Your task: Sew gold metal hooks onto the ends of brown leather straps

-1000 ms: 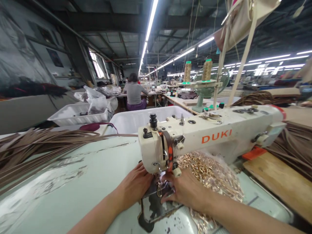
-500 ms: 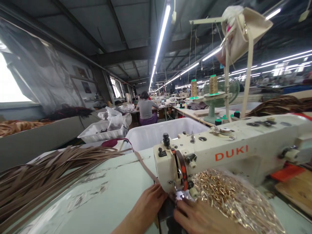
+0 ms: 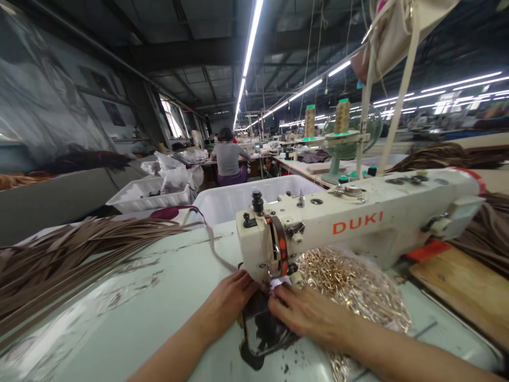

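Observation:
A cream DUKI sewing machine [image 3: 358,225] stands on the pale green table [image 3: 159,286]. My left hand [image 3: 226,300] rests flat at the left of its needle head, touching a thin brown strap [image 3: 212,249] that runs back to the left. Just right of the needle lies my right hand [image 3: 310,313], fingers pressed down on the work under the foot; what they pinch is hidden. A clear bag of gold metal rings [image 3: 353,284] sits under the machine arm, beside my right wrist.
A thick bundle of brown straps [image 3: 67,260] lies across the table's left. White plastic bins [image 3: 234,199] stand behind the table. A wooden board [image 3: 461,286] is at the right. Thread cones [image 3: 342,116] stand behind the machine. A seated person [image 3: 227,162] works far back.
The view dipped and rose again. The strap now runs in a curve to the needle, and both hands stay at the presser foot, shifted slightly.

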The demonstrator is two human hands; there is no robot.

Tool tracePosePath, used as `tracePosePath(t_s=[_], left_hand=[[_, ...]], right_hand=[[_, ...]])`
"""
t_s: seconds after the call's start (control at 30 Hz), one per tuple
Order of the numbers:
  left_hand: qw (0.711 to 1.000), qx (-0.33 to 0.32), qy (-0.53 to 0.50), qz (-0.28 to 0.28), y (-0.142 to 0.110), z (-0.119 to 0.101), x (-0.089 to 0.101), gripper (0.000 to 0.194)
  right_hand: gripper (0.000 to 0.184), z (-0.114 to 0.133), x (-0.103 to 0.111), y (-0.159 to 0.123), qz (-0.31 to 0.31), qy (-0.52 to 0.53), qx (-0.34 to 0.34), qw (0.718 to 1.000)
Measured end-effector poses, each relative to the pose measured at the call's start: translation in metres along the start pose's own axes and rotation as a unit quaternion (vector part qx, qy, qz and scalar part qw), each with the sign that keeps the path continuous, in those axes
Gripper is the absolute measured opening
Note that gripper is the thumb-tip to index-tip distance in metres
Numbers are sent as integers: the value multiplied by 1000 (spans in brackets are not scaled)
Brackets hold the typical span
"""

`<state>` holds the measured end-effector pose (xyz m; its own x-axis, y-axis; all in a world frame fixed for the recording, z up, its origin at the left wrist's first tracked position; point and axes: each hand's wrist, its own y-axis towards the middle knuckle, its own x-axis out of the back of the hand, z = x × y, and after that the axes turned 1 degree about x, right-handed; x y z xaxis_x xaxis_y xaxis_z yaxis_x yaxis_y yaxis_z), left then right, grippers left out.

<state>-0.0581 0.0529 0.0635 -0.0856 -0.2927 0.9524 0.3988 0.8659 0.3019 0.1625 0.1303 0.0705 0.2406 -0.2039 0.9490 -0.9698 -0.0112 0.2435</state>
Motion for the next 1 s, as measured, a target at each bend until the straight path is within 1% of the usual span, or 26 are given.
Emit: tracePosePath(t_s=[0.07,0.17,0.2,0.27,0.33,0.43,0.53,0.77,1.0], left_hand=[[1000,14,26,6,-3,-6,0,16],[997,46,58,8,-8,-17,0,16],[997,60,51,6,-9,-19,-1,17],[995,98,-7,-3,-9,-22,-4,21],[985,146,-95,-13,-8,-22,-7,22],[957,222,-186,-15,-4,-20,-9,18],[939,258,-228,-15,0,-21,-8,18],[939,237,-247,-30,4,-22,-6,15],[941,220,-257,-23,3,-16,-11,10]], right_hand=[[30,-6,-1,-3,8,23,-54,998],[21,-13,-4,-6,-3,70,-133,989],[20,-15,-6,-5,-9,85,-158,984],[19,-19,-9,-3,-18,122,-196,973],[19,-22,-11,0,-35,169,-212,962],[21,-27,-15,3,-56,217,-209,952],[22,-31,-17,3,-75,236,-204,947],[26,-37,-19,4,-116,256,-140,950],[30,-38,-24,5,-124,236,-136,954]])
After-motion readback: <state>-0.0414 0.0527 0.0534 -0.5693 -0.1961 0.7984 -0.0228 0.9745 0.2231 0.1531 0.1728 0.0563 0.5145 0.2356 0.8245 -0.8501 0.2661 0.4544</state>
